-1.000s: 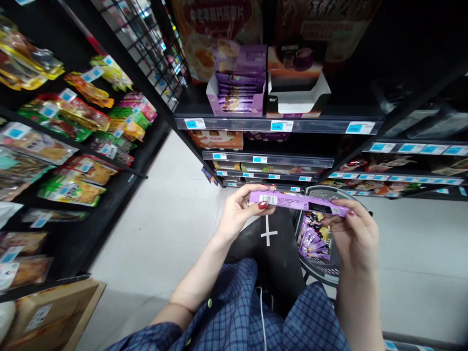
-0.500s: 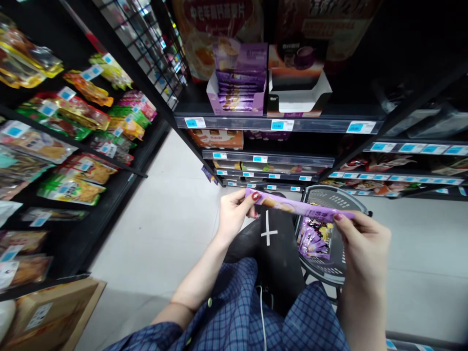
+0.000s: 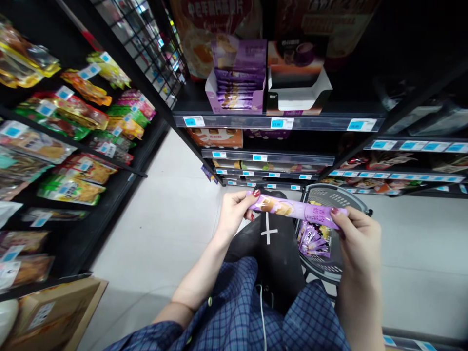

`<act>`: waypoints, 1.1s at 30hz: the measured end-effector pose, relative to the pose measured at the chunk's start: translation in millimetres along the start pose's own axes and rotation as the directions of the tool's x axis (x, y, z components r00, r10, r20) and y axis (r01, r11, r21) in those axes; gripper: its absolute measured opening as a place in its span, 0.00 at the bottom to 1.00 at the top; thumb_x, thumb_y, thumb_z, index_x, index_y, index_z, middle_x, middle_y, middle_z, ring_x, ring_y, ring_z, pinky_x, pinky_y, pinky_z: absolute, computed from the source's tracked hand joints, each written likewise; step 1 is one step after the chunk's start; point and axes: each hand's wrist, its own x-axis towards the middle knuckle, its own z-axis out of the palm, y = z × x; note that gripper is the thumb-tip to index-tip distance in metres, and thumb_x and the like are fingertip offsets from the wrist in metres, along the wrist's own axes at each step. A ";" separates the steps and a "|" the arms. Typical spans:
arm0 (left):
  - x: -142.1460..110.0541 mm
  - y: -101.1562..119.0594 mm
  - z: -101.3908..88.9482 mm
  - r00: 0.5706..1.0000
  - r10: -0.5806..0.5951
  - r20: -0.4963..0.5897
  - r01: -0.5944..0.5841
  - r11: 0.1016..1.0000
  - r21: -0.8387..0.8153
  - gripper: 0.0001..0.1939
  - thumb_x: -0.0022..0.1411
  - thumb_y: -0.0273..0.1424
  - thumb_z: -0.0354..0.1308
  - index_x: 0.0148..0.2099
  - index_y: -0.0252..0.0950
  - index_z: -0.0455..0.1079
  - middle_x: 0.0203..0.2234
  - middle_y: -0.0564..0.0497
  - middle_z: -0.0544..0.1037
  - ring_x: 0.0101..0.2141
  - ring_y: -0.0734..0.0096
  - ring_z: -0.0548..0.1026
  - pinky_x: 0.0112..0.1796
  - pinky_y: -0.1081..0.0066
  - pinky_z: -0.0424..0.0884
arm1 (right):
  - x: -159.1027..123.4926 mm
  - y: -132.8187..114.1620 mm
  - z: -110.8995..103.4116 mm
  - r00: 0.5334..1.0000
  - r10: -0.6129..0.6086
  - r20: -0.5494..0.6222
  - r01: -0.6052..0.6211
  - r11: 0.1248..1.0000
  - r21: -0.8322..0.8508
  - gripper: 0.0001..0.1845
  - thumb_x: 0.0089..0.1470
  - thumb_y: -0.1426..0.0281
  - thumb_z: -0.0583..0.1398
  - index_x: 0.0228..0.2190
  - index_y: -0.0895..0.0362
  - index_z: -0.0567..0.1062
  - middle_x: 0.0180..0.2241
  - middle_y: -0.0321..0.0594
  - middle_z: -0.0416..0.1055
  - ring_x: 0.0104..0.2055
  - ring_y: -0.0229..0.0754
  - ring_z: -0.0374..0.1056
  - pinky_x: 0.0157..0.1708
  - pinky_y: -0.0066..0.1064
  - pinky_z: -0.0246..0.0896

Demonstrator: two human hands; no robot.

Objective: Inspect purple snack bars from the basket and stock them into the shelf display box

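A long purple milk tea stick packet is stretched between my two hands, its printed face turned up toward me. My left hand pinches its left end between thumb and fingers. At the other end, my right hand grips it the same way. Below and behind the packet stands a grey basket with more purple packets lying in it. On the shelf ahead, a purple display box holds several similar sticks. Beside it sits an open, dark-and-orange display box with a white inside.
The black shelf edge with price tags runs across in front. Bagged snacks hang on the left rack. A cardboard box is at lower left. Pale floor shows between the racks.
The packet has turned so its printed face shows more broadly. My right hand has come slightly left, closer to my left hand, which stays almost in place.
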 end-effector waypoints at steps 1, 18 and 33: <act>0.1 0.0 -0.1 1.000 -0.004 0.002 0.004 1.000 0.000 0.21 0.56 0.38 0.60 0.16 0.33 0.64 0.07 0.58 0.62 0.11 0.83 0.59 0.16 0.78 0.53 | 0.0 0.1 0.2 1.000 0.002 0.002 -0.002 1.000 0.003 0.12 0.37 0.66 0.69 0.17 0.59 0.73 0.16 0.31 0.62 0.20 0.30 0.52 0.18 0.23 0.45; -3.6 2.2 -5.3 0.977 0.109 0.183 -0.072 0.978 -0.194 0.20 0.56 0.47 0.59 0.35 0.33 0.76 0.16 0.53 0.73 0.16 0.73 0.72 0.20 0.72 0.71 | -7.8 -5.4 -22.1 0.760 -0.622 0.187 0.642 0.674 -0.365 0.10 0.45 0.71 0.67 0.32 0.46 0.81 0.22 0.33 0.75 0.22 0.40 0.68 0.22 0.32 0.61; -6.2 5.6 -18.1 0.954 0.265 0.143 -0.247 0.960 -0.131 0.17 0.42 0.30 0.71 0.38 0.39 0.78 0.36 0.47 0.81 0.33 0.65 0.78 0.32 0.71 0.76 | -12.2 -3.1 -22.9 0.764 -0.616 0.193 0.645 0.719 -0.259 0.18 0.43 0.74 0.67 0.38 0.48 0.79 0.33 0.36 0.77 0.36 0.45 0.72 0.35 0.38 0.67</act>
